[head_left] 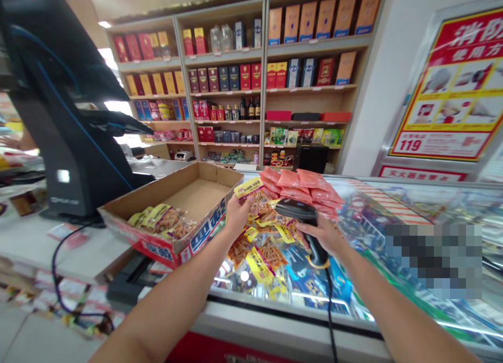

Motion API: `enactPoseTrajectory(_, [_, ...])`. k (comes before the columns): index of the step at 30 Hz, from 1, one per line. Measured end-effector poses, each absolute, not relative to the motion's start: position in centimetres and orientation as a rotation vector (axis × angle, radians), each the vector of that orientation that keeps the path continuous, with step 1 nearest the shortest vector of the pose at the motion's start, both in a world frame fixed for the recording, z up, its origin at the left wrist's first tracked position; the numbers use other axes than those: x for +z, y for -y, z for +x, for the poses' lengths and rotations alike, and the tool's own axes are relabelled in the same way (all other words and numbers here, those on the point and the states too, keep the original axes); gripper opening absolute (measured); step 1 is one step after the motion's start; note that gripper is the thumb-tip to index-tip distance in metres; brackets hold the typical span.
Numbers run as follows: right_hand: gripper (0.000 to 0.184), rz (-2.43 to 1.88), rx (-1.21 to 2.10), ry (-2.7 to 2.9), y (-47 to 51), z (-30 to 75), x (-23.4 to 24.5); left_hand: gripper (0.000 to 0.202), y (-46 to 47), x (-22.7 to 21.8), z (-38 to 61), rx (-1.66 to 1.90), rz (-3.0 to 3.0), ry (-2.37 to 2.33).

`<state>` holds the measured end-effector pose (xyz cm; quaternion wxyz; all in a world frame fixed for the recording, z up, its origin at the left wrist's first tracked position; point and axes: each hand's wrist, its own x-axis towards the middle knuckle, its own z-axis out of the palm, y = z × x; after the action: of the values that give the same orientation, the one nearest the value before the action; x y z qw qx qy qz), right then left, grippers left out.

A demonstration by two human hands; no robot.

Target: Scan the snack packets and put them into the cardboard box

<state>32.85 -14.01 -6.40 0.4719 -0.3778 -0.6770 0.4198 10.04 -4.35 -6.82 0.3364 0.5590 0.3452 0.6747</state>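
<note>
My left hand [238, 215] is closed on a snack packet [248, 188] with a yellow top and brown sticks showing through its clear front. In my right hand [323, 234] is a black barcode scanner [297, 210], its head pointing left towards that packet. The scanner's cable [330, 310] hangs over the counter's front edge. Below and between the hands, several similar snack packets [261, 261] lie loose on the glass counter. To the left stands an open cardboard box [141, 243] with several of the same packets [161, 218] in its near left part.
Orange-pink packets [301, 182] are piled on the glass counter [361, 216] behind the scanner. A black checkout terminal [58, 117] rises at the left. Shelves [228, 92] of boxes and bottles line the back wall. A red and yellow poster [451, 90] hangs at right.
</note>
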Motion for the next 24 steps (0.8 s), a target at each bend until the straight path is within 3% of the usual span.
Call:
enactPoseTrajectory(12, [0.034,-0.927,1.032,1.616,13.9,32.7,-6.5,0.043,3.0,-7.6,9.8,1.665,1.445,-0.79])
enactPoseTrajectory(18, [0.037,-0.924,1.017,1.641,13.9,32.6,-6.4,0.08,1.8,-8.3,9.1,1.709,1.698,-1.236])
enactPoseTrajectory(20, [0.037,-0.911,1.012,1.64,13.9,32.5,-6.3,0.075,2.4,-7.9,9.0,1.708,1.813,-1.318])
enactPoseTrajectory(24, [0.036,-0.919,1.041,1.641,14.0,32.5,-6.2,0.047,5.0,-4.7,8.2,1.731,2.024,-1.298])
